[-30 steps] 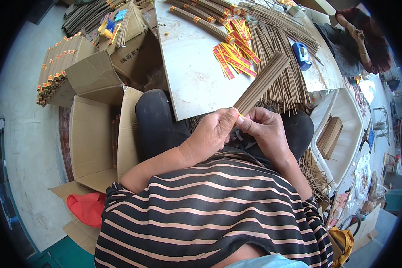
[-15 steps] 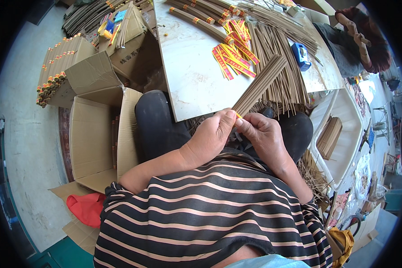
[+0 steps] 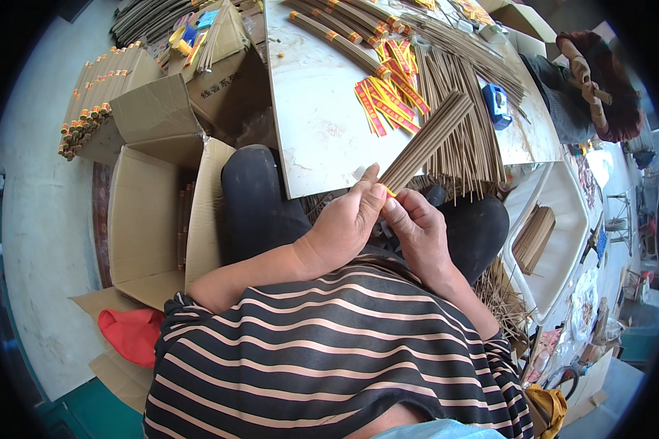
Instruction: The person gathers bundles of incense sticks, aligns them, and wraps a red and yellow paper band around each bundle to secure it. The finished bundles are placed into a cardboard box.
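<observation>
A bundle of brown incense sticks (image 3: 428,143) slants up and to the right from between my hands, over the table's near edge. My left hand (image 3: 351,219) is closed round its lower end, thumb pressed on the sticks. With thumb and fingers pinched, my right hand (image 3: 415,225) works at the same end on a narrow yellow-and-red paper band (image 3: 389,192), most of it hidden by the fingers. Loose red-and-yellow paper strips (image 3: 388,102) lie fanned on the table beyond. Beside them spreads a pile of loose incense sticks (image 3: 458,110).
Banded bundles (image 3: 337,42) lie at the table's far side, and a blue tape dispenser (image 3: 496,106) is on its right. An open cardboard box (image 3: 150,219) stands at my left. To my right is a white bin (image 3: 560,271) holding sticks. A co-worker's hands (image 3: 584,80) show at the upper right.
The view has shifted slightly. My left fingers have risen a little behind the bundle, while both hands stay at its lower end with the band.
</observation>
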Motion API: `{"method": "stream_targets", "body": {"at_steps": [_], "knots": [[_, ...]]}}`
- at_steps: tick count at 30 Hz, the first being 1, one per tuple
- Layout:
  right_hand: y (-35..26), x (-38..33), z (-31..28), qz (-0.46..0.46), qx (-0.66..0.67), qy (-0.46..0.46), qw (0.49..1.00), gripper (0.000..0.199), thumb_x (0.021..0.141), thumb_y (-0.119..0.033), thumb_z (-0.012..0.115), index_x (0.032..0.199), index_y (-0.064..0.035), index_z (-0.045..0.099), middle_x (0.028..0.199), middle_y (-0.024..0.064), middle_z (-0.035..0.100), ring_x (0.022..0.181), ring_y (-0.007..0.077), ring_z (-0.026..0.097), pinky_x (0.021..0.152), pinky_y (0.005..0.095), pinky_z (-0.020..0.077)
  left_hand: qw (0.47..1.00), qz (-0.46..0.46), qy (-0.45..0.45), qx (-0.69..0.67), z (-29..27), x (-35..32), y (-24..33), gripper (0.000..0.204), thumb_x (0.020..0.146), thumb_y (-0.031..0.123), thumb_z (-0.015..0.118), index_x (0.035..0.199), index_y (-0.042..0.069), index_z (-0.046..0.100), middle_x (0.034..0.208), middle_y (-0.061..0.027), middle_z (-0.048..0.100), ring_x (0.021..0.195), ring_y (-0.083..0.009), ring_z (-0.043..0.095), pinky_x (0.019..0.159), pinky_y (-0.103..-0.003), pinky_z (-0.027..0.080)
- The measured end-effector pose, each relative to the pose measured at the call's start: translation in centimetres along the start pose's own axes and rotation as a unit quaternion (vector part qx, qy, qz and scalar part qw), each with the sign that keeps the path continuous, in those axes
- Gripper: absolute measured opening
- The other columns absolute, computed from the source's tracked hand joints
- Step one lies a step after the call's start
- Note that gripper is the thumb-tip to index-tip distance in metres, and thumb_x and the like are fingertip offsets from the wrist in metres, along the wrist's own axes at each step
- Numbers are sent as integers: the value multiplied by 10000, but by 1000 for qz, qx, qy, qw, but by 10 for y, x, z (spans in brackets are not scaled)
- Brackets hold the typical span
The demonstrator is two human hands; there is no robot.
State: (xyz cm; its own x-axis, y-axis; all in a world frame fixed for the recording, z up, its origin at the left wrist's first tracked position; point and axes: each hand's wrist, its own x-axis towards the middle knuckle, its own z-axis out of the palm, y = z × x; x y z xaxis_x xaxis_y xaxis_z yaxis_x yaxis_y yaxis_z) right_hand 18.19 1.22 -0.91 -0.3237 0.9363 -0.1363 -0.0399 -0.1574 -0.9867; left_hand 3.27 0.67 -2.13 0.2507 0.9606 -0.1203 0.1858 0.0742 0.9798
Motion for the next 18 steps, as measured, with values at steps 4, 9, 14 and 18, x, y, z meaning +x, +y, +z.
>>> {"method": "stream_targets", "body": {"at_steps": [4, 9, 14, 18], "knots": [[11, 2, 4, -37, 139, -22, 989, 206, 926, -162, 519, 1026, 19, 530, 852, 64, 562, 706, 110, 537, 656, 239, 456, 992, -78, -77, -67, -9, -2, 17, 680, 969, 432, 293, 1414, -34, 74, 826, -34, 425, 637, -70, 405, 526, -186, 388], [18, 5, -1, -73, 190, -89, 975, 217, 916, -146, 527, 1058, 18, 512, 878, 82, 572, 696, 161, 582, 659, 258, 482, 985, -50, -96, -136, -11, -6, 20, 804, 938, 492, 330, 1407, 9, -110, 842, -46, 417, 621, -72, 408, 499, -187, 384], [15, 6, -2, -67, 253, -121, 957, 242, 895, -127, 554, 1082, 17, 502, 959, 109, 576, 725, 182, 600, 634, 283, 520, 969, -83, -124, -198, -15, -5, 22, 920, 894, 542, 402, 1395, 1, -148, 844, -48, 434, 600, -69, 405, 491, -185, 378], [16, 6, -3, -75, 261, -108, 956, 261, 875, -104, 580, 1092, 17, 500, 1003, 121, 570, 762, 192, 603, 638, 297, 537, 956, -101, -149, -230, -17, -2, 20, 963, 870, 555, 442, 1395, 1, -145, 842, -47, 447, 593, -66, 413, 484, -180, 377]]}}
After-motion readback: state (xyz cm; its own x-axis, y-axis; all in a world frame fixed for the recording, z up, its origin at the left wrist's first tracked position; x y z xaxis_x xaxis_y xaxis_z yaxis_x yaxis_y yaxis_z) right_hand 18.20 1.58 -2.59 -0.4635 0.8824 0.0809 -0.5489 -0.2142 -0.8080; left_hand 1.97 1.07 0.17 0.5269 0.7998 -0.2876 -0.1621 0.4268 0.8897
